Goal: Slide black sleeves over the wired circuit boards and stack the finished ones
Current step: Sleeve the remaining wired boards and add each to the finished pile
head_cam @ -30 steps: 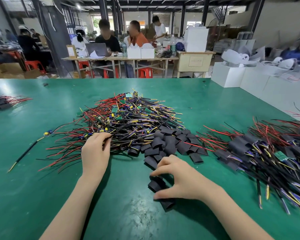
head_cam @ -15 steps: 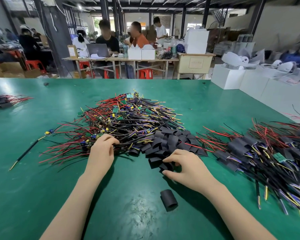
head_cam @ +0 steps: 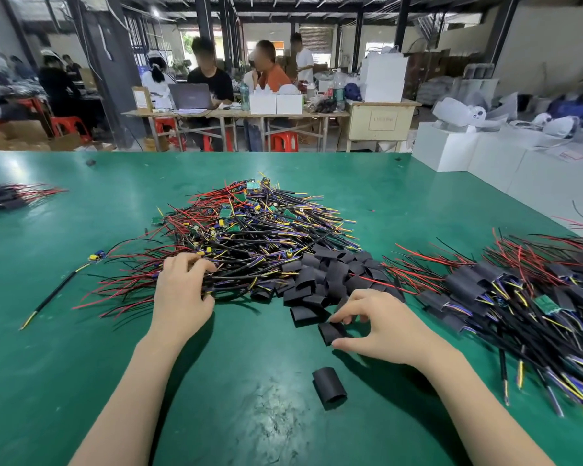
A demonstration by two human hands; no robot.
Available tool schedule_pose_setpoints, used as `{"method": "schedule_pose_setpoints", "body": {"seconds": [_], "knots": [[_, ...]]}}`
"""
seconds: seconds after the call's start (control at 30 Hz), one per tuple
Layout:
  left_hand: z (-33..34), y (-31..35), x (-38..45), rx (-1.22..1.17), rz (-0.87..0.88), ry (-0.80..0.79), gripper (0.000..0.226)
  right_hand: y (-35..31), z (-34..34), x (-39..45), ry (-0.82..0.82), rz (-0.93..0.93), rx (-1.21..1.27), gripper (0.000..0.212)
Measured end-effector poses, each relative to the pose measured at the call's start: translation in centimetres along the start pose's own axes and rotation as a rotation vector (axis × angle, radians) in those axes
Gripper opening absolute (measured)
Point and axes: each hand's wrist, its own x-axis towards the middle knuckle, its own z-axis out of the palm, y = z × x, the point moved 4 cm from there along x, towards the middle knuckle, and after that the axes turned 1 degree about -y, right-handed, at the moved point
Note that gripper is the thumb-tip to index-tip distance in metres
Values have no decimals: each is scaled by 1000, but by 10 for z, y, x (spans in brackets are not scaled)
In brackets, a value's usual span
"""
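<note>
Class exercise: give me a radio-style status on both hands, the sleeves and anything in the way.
Left hand gripping wires in the unsleeved pile. Right hand pinching a black sleeve. One loose sleeve lies nearer. Finished stack at right, nothing blocking.

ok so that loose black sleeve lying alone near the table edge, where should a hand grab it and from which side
Pinch the lone sleeve across its two long flanks near mid-length, coming straight down from above. It lies on its side, apart from the sleeve pile, round mouth facing the near edge, so a light pinch should keep that opening unsquashed. The right hand is nearest.

Bright overhead light, pale glare on the green table [head_cam: 81,381], soft arm shadows, perhaps motion-blurred wires far right.
</note>
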Motion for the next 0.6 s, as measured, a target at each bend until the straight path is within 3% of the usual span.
{"method": "schedule_pose_setpoints", "body": {"seconds": [0.1,0.3,0.4,0.6], "knots": [[-7,-13,0,-48,-66,-15,31,1,0,0,-7,5,-16,28],[-13,-1,-4,-55,74,-8,21,-2,2,0,-5,2,-27,36],[-14,0,-3,-98,69,8,28,-4,3,1,-7,7,-46,34],[-13,-4,-1,49,137,38,12,-3,4,1,2,9,-39,37]]}}
